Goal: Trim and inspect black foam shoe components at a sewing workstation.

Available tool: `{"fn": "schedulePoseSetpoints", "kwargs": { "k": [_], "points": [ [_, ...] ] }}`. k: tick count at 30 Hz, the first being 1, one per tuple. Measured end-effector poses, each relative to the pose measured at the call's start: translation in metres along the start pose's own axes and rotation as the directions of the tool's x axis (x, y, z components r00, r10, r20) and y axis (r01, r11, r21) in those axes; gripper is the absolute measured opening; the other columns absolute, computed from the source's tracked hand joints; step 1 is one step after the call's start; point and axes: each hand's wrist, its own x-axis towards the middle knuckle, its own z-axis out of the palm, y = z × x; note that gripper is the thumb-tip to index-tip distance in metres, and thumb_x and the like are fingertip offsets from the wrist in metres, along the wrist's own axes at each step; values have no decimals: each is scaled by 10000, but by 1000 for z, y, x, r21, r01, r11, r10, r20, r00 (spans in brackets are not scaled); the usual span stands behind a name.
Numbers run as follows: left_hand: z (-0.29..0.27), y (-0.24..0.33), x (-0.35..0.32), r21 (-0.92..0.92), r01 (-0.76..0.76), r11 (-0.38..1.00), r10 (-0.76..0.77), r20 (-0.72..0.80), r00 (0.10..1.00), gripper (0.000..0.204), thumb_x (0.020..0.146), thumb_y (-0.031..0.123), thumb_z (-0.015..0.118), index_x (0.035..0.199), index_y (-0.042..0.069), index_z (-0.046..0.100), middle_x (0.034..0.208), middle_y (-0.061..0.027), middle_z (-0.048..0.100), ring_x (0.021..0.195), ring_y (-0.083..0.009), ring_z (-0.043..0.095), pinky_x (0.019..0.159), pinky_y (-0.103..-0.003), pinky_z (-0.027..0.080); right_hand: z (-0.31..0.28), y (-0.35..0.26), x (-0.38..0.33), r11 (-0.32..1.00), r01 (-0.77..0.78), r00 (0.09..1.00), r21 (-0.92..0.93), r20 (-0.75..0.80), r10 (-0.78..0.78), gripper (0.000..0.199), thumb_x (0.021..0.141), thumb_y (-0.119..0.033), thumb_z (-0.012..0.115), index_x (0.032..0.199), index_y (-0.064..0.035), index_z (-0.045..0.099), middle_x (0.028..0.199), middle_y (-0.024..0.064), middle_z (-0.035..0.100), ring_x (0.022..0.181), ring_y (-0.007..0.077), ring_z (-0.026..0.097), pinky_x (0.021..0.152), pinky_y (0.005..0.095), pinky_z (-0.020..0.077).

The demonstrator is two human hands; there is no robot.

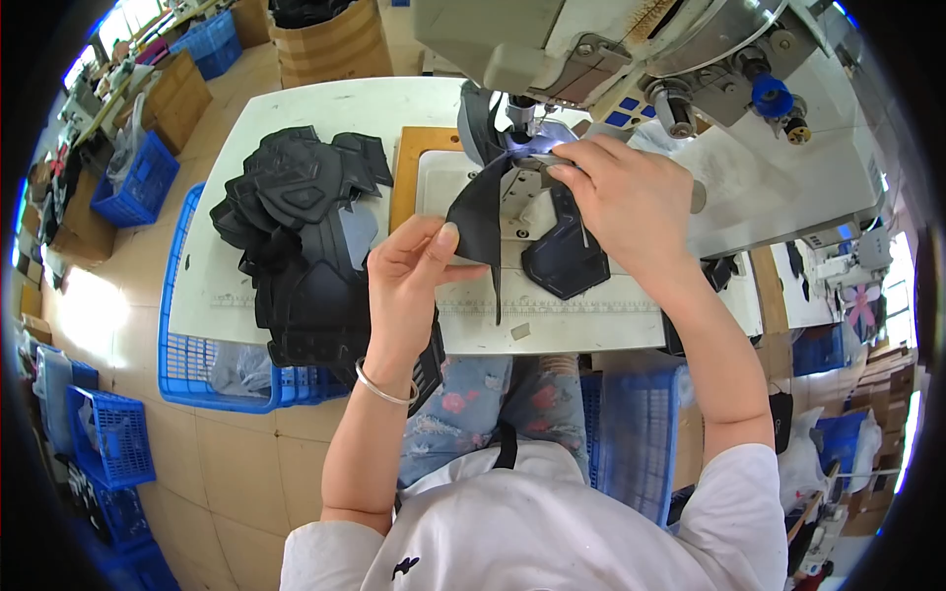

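A black sheet-like piece point(478, 222) hangs in a fold at the needle area of the sewing machine point(512, 30). My left hand point(414, 266) pinches its lower left edge between thumb and fingers. Just right of the presser foot point(522, 116), my right hand point(631, 192) is closed in a pinch, thumb against forefinger. What its fingertips hold is too small and covered to name. Below that hand, a black panel with shaped edges point(567, 258) lies on the white table point(591, 330). A lamp glows beside the needle.
Left of my hands, a heap of black shaped panels point(305, 207) covers part of the table. A blue crate point(182, 369) stands beyond the table's left edge. Another blue bin point(641, 424) sits beside my legs. A large brown sack point(333, 49) stands behind the table.
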Motion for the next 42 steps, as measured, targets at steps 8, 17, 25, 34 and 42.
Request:
{"fn": "schedulePoseSetpoints", "kwargs": {
  "k": [8,17,25,34,42],
  "points": [
    [-3,-6,-7,0,-7,1000,7,19,1000,198,978,137,591,934,-47,647,851,-15,587,777,-64,575,713,-301,625,-3,-11,7,998,56,998,-10,-9,-56,222,807,-324,723,939,-151,680,764,-25,619,588,186,631,487,313,470],
    [3,2,-7,6,-17,1000,17,-10,1000,192,987,123,570,931,-49,636,727,26,508,673,-52,555,699,-360,640,-6,-15,9,992,89,996,-91,15,-88,225,791,-310,736,958,-159,716,742,-23,616,558,196,596,501,303,453],
    [3,1,-5,-18,-10,1000,10,-16,1000,195,990,122,564,932,-47,640,732,26,517,666,-53,555,696,-359,642,-5,-13,7,995,60,998,-85,27,-58,228,795,-306,736,970,-160,716,745,-22,620,571,195,608,501,304,457],
    [5,-1,-8,4,-43,999,43,-16,999,173,976,117,587,943,-43,645,757,11,544,675,-56,557,691,-350,640,-1,-19,10,988,108,994,-111,6,-108,202,781,-284,741,856,-122,647,720,-22,590,564,168,623,489,298,471],
    [-27,4,-19,-67,-28,997,24,-58,998,194,993,73,514,953,-76,631,851,-53,610,758,-155,674,694,-380,647,-2,-14,4,995,103,995,4,-5,-103,184,807,-295,725,890,-142,666,748,-24,619,559,182,611,491,301,455]
  ]
}}
